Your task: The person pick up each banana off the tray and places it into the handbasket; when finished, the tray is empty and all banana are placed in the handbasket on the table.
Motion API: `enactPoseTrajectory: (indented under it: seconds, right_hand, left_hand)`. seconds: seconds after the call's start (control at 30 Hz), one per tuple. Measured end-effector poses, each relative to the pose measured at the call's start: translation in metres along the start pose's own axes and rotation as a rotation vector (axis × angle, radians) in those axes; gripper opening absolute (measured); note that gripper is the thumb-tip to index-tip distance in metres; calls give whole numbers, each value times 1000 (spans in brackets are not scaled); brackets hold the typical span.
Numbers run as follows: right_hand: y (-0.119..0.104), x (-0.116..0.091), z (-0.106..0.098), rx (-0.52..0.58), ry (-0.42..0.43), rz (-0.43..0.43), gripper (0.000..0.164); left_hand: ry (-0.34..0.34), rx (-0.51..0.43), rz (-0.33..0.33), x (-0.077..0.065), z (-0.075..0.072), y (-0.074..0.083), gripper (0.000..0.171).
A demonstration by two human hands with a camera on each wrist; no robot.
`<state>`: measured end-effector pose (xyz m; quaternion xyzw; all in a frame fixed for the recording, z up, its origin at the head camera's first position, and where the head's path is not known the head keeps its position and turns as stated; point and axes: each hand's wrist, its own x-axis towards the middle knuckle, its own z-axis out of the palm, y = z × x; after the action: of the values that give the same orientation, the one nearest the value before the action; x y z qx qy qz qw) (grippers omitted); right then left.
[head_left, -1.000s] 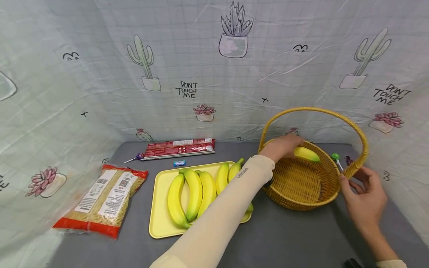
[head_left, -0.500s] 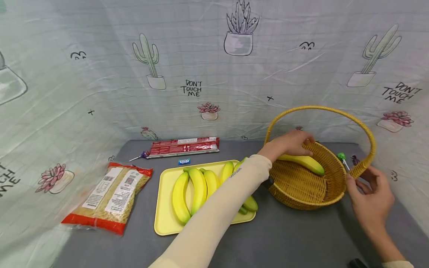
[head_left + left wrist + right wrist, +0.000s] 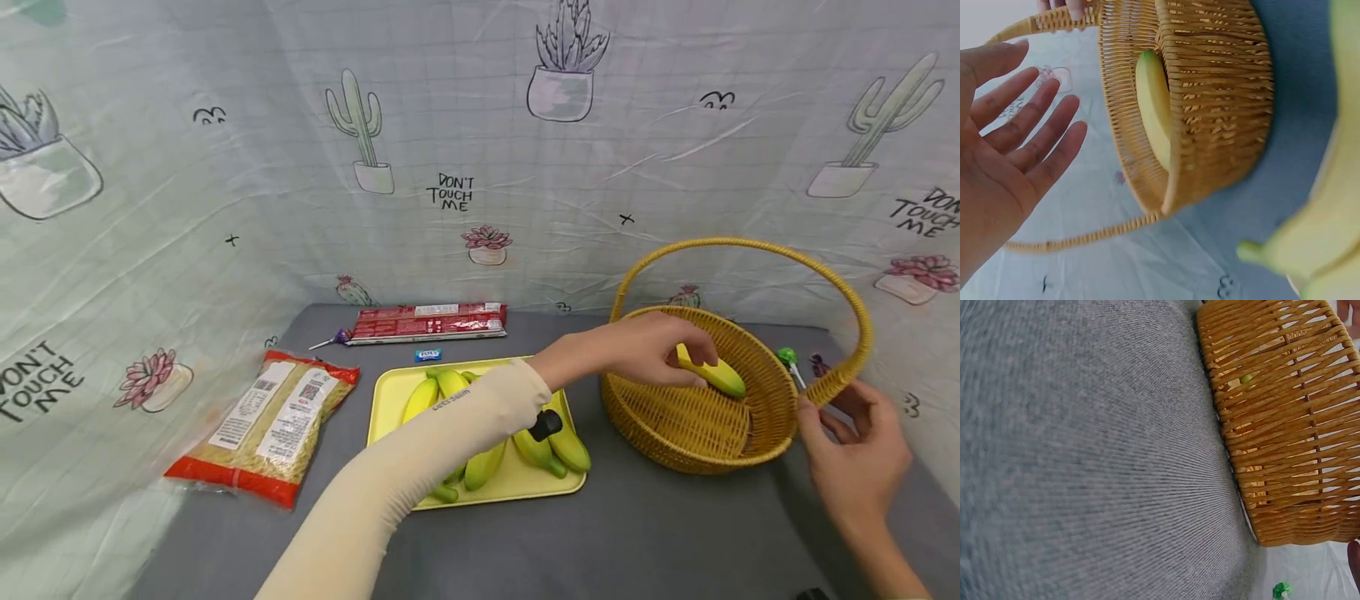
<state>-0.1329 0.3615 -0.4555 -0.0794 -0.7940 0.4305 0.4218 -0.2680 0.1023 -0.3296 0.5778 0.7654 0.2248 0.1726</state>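
Note:
Over the left side of a yellow wicker basket [image 3: 663, 450], my left hand [image 3: 648, 350] hangs with loosely spread fingers. Inside the basket lies one banana [image 3: 726, 382], partly behind that hand in the head view. The left wrist view shows the left palm [image 3: 1004, 156] holding nothing, apart from the banana [image 3: 1152, 103]. On the basket's right side, my right hand [image 3: 858, 454] pinches the base of the handle [image 3: 840, 375] at the rim. Left of the basket, several more bananas [image 3: 568, 450] lie on a pale yellow tray [image 3: 517, 498], partly covered by the left sleeve.
A bag of pasta [image 3: 270, 425] lies at the left. Behind the tray are a red packet [image 3: 431, 323], a small blue wrapped sweet [image 3: 428, 355] and a purple lollipop [image 3: 342, 337]. A green lollipop [image 3: 787, 357] lies behind the basket's right side, near the patterned cloth.
My left hand has let go of the banana, which now rests in the basket, and has drawn back left. The right hand keeps its grip on the handle base. The head view has shifted left.

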Motion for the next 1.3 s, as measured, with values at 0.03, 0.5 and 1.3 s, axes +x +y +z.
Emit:
enactPoseTrajectory:
  seconds: [0.03, 0.5, 1.3]
  right_hand:
    - [0, 0, 0, 2, 3, -1, 55]
    - [1, -5, 2, 2, 24, 29, 53]
    - [-6, -4, 4, -15, 45, 44, 51]
  left_hand:
    - [1, -13, 4, -8, -1, 1, 35]
    - [187, -7, 16, -146, -6, -19, 35]
    - [442, 80, -467, -293, 56, -55, 40]
